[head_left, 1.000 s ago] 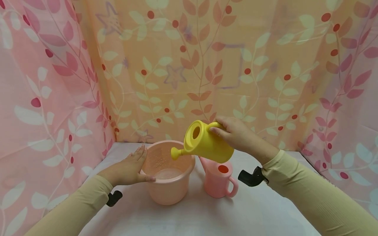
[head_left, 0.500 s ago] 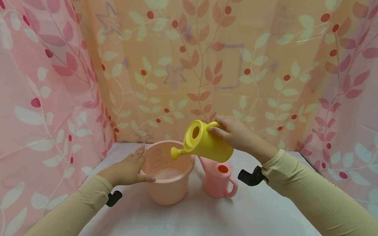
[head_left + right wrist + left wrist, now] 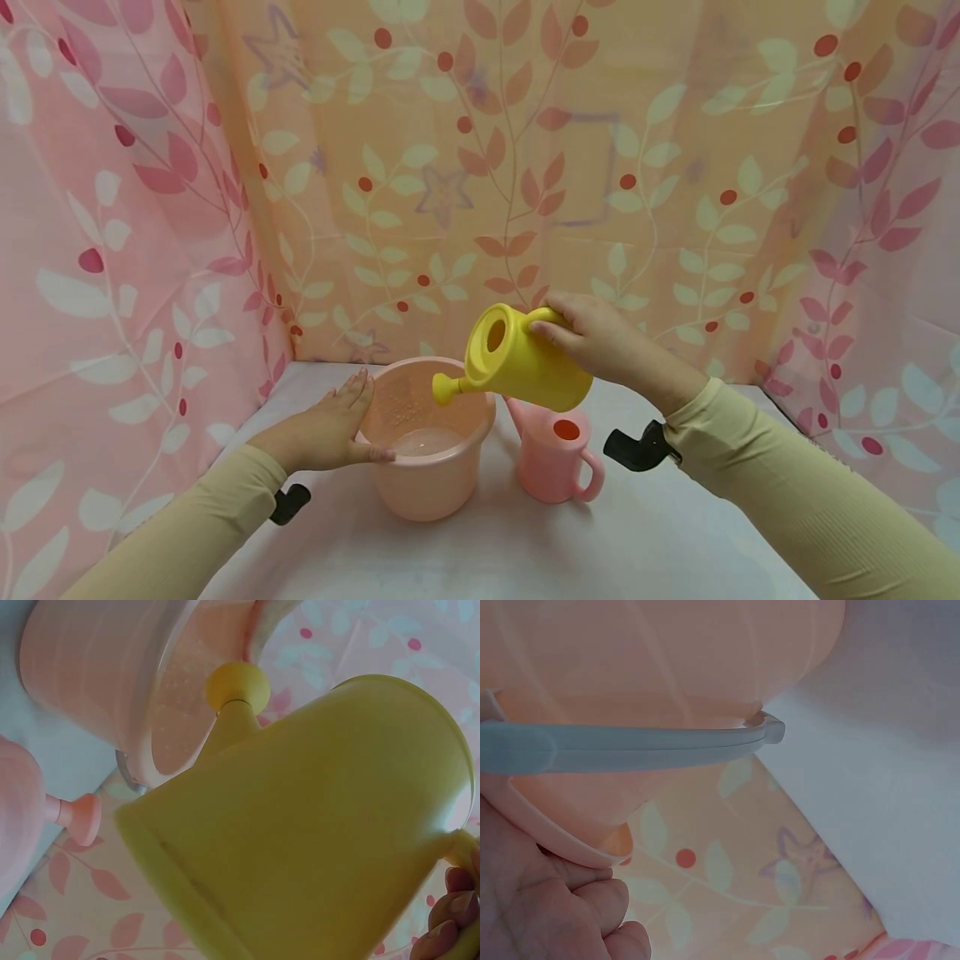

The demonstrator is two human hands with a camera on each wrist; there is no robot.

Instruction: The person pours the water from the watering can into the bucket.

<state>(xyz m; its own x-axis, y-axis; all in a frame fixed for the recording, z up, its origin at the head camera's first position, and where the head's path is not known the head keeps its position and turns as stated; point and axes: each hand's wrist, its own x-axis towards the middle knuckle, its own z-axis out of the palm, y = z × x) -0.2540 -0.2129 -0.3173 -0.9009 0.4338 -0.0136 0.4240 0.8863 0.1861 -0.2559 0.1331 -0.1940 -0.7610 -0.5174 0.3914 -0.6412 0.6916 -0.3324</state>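
Observation:
My right hand [image 3: 600, 337] grips the handle of a yellow watering can [image 3: 536, 367], its fingers curled round it. The can is held in the air, tipped to the left. Its round spout head [image 3: 446, 389] hangs over the inside of a peach-pink bucket [image 3: 427, 492]. Droplets cling to the bucket's inner wall, and a little water shows on its bottom. My left hand [image 3: 318, 429] rests against the bucket's left rim with fingers straight and thumb stretched along the near edge. The left wrist view shows the fingers at the rim, beside the bucket's grey-blue handle [image 3: 652, 748].
A pink watering can [image 3: 551, 467] stands on the white-covered table [image 3: 525, 550], just right of the bucket and partly beneath the yellow can in the head view. Leaf-patterned curtains [image 3: 510, 183] enclose the back and both sides.
The yellow can has risen very slightly and shifted a touch to the left. A small bright glint now shows on the bucket's bottom. The left hand, bucket and pink can stay put.

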